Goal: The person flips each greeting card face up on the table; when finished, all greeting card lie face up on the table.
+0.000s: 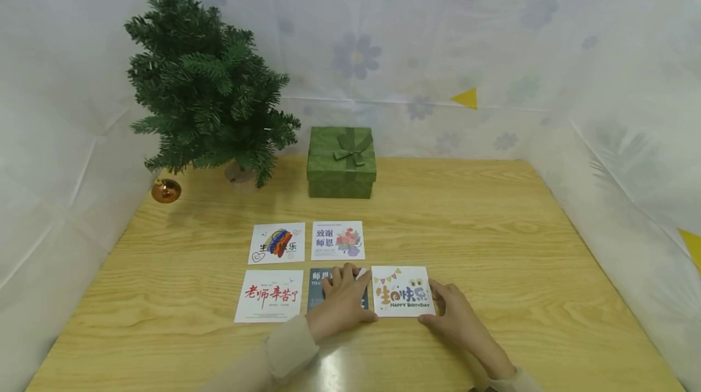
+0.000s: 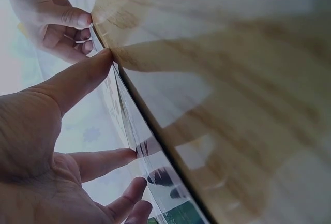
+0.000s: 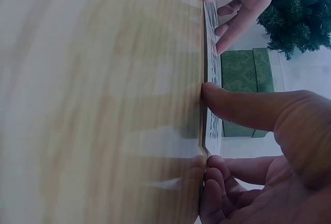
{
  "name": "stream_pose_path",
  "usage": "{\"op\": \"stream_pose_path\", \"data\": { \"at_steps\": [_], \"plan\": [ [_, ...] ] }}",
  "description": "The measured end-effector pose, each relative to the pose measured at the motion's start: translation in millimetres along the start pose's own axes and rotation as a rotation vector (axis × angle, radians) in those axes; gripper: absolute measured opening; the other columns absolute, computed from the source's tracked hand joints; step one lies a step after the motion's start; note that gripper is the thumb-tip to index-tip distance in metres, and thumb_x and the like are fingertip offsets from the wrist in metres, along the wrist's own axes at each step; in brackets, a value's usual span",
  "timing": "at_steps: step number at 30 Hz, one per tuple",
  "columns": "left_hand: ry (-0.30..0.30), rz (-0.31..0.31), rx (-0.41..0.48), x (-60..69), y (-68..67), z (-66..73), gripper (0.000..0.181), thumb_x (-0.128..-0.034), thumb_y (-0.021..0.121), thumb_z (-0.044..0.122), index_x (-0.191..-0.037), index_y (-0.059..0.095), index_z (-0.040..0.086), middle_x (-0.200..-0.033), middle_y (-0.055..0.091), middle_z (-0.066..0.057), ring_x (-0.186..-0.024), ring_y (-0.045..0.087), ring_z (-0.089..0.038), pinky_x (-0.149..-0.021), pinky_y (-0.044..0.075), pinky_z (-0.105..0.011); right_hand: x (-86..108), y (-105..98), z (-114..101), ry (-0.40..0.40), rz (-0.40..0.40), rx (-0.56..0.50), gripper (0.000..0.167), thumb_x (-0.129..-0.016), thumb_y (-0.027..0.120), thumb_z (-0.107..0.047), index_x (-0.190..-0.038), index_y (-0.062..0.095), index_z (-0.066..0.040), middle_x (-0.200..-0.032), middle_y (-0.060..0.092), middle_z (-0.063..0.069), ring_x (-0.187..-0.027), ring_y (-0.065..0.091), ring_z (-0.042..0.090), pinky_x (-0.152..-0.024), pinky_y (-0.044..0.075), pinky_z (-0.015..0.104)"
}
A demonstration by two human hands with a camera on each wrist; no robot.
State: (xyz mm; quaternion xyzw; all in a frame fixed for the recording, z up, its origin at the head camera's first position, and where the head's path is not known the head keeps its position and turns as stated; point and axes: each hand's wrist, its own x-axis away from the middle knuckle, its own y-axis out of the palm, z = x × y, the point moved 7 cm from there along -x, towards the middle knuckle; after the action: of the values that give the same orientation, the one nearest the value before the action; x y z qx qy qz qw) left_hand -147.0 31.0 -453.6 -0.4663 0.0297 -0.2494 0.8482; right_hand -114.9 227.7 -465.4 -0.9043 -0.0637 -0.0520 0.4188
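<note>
A white "Happy Birthday" card [image 1: 402,292] lies flat on the table between both hands. My left hand [image 1: 344,299] spreads over a dark blue-grey card [image 1: 317,301], hiding much of it, with thumb and a fingertip at the birthday card's left edge. At that card's right side, my right hand [image 1: 459,318] pinches the lower right corner, thumb at the near edge and fingers along the side. In the right wrist view the thumb [image 3: 227,97] touches the near edge while several fingers bend at the corner.
Three white printed cards lie nearby: a red-lettered one [image 1: 269,296], one with colourful brushstrokes [image 1: 277,243] and one with flowers [image 1: 338,240]. Behind stand a green gift box [image 1: 341,164] and a small artificial tree [image 1: 202,87] bearing a copper-coloured bauble [image 1: 166,191]. Patterned sheeting surrounds the table.
</note>
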Motion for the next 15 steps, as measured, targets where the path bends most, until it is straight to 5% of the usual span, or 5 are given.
{"op": "stream_pose_path", "data": {
  "at_steps": [15],
  "plan": [
    [-0.014, 0.001, 0.018, 0.0, -2.6, -0.4, 0.079, -0.0700, 0.082, 0.033, -0.137, 0.049, 0.008, -0.130, 0.040, -0.017, -0.108, 0.033, -0.032, -0.089, 0.027, -0.057, 1.4, -4.3, -3.9, 0.021, -0.001, -0.032, 0.076, -0.069, 0.082, -0.011, -0.130, 0.046, 0.014, -0.093, 0.050, 0.007, -0.084, 0.044, 0.016, -0.073, 0.044, 0.023]
  ]
}}
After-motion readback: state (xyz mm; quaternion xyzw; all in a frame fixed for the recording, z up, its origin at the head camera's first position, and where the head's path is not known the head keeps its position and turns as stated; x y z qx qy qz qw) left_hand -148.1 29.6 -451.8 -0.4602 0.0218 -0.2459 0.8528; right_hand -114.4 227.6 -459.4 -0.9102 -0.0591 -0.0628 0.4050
